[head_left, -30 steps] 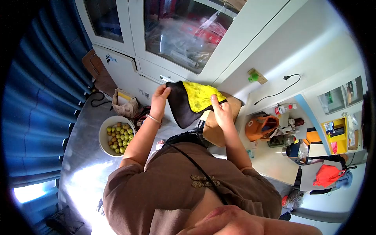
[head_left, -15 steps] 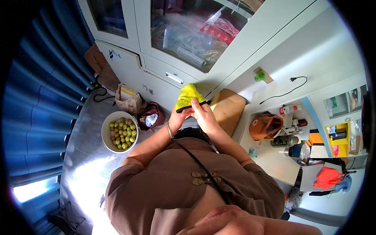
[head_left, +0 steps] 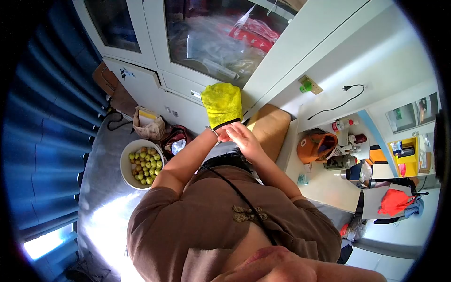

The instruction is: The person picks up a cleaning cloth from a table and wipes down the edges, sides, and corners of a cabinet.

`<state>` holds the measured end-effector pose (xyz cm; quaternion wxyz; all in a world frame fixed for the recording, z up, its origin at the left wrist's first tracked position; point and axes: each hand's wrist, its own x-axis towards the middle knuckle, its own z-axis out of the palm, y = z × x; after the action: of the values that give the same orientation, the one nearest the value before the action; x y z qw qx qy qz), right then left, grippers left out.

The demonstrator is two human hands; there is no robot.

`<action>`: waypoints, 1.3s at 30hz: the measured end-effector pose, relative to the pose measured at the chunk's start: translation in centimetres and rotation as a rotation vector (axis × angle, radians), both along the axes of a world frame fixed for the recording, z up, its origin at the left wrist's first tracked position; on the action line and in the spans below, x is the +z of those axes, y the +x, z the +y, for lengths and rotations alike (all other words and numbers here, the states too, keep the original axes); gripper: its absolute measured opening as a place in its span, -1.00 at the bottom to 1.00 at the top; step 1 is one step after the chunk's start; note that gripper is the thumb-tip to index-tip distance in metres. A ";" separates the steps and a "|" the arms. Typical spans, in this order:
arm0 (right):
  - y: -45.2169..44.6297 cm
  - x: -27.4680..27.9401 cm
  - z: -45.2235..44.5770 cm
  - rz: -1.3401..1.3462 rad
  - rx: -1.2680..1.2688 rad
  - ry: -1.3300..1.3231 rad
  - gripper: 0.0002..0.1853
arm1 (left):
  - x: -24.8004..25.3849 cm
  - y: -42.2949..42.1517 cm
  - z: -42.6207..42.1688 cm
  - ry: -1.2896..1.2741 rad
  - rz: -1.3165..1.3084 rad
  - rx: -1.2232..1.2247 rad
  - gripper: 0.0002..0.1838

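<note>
Cloth (head_left: 222,103): we're seeing it bagging out yellow side up, dark hem facing us, in front of the cabinet.
Left hand: we're guessing it's propping the cloth from inside, since the left wrist (head_left: 206,136) is running up to the hem. Its grip is hiding in there, so we can't tell if it's clenching anything.
Right hand (head_left: 242,136): grip looking released, fingers loosely stretching out by the hem, maybe steadying it. We're not making out whether the tips are touching.
Bucket (head_left: 124,165): probably keeping the round greenish fruit (head_left: 149,165) from rolling about.
Cabinet glass (head_left: 206,42): we're losing most of what's behind it in crumpled plastic.
</note>
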<state>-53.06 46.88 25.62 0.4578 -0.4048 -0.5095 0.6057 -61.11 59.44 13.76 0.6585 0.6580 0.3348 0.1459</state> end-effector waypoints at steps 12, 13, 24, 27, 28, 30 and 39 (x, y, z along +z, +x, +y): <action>1.2 -1.5 0.3 -0.103 -0.056 -0.101 -0.68 | -4.0 0.7 5.4 0.538 -0.587 0.283 -0.33; 1.2 -1.6 0.3 -0.123 -0.042 -0.096 -0.65 | -3.4 0.3 5.4 0.635 -0.474 0.301 -0.33; 1.0 -2.7 0.0 -0.158 -0.012 -0.097 -0.51 | 2.2 -9.2 10.8 1.033 0.226 0.534 -0.37; 0.7 -2.9 0.0 -0.180 0.001 -0.100 -0.52 | 0.3 -12.5 14.3 1.036 0.158 0.584 -0.41; 0.6 -2.9 0.1 -0.188 0.006 -0.110 -0.52 | 0.3 -13.0 14.9 0.668 -0.560 0.656 -0.39; 0.4 -2.8 0.1 -0.198 0.018 -0.113 -0.53 | 0.3 -14.2 15.7 0.843 -0.373 0.795 -0.45; 0.4 -3.7 -0.3 -0.205 -0.014 -0.146 -0.55 | 1.3 -12.0 13.3 1.693 0.788 0.774 -0.44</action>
<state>-52.63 46.62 21.96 0.3770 -0.5003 -0.5055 0.5934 -73.08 72.78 15.04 -0.2752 0.7563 0.5053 0.3116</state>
